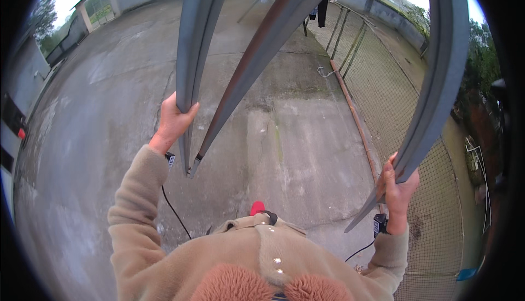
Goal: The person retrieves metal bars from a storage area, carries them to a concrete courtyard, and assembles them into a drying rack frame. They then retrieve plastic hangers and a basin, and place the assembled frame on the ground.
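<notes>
My left hand [175,119] is closed round a long grey metal bar [198,33], with its thumb lying across the near side. From beside that bar's lower end, a second bar, grey with rusty brown patches [260,55], slants up to the right. The two lower ends meet or nearly meet below my left hand; whether they are joined I cannot tell. At the right, my right hand [399,190] is wrapped round another grey metal bar [444,77], close to its lower end. All the bars rise past the top of the head view, so their upper ends are hidden.
Concrete ground [109,137] spreads ahead and left. Green netting [377,77] runs along the right, edged by a reddish pole [355,112]. Dark clothing [321,14] hangs beyond. Cables run from small black devices at both wrists. A red shoe tip [257,208] shows below me.
</notes>
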`<state>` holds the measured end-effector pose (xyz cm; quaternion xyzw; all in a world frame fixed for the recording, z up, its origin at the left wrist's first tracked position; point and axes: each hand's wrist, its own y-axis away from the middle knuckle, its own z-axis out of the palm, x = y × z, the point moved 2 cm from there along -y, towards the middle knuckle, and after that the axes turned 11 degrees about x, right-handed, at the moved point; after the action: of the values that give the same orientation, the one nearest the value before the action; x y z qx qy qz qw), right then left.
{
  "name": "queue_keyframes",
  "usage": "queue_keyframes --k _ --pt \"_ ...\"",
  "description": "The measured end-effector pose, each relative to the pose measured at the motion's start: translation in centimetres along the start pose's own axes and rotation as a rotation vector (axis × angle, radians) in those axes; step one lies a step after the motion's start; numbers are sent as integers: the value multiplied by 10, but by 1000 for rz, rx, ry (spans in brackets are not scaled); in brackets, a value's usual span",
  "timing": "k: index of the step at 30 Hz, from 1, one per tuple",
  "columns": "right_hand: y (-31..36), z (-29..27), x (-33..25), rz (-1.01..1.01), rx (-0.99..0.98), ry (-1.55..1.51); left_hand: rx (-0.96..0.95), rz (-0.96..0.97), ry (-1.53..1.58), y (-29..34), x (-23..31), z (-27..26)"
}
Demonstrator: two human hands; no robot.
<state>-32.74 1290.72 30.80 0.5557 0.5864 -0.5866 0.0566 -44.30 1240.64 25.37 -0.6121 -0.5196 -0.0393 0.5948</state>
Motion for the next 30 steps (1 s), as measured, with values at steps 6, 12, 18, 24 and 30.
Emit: queue_keyframes --k 6,12,18,24,30 --pt "-107 128 42 129 -12 -119 39 -138 42 -129 -115 85" --pt "-160 224 89 -39 87 100 49 -5 150 -237 -211 171" --pt "-202 326 120 24 126 156 -90 -79 170 -322 -313 252" --pt "-205 333 129 -70 113 275 -142 -100 284 -336 -345 295" --pt "-217 364 157 -70 73 286 -156 -111 246 -324 -400 341"
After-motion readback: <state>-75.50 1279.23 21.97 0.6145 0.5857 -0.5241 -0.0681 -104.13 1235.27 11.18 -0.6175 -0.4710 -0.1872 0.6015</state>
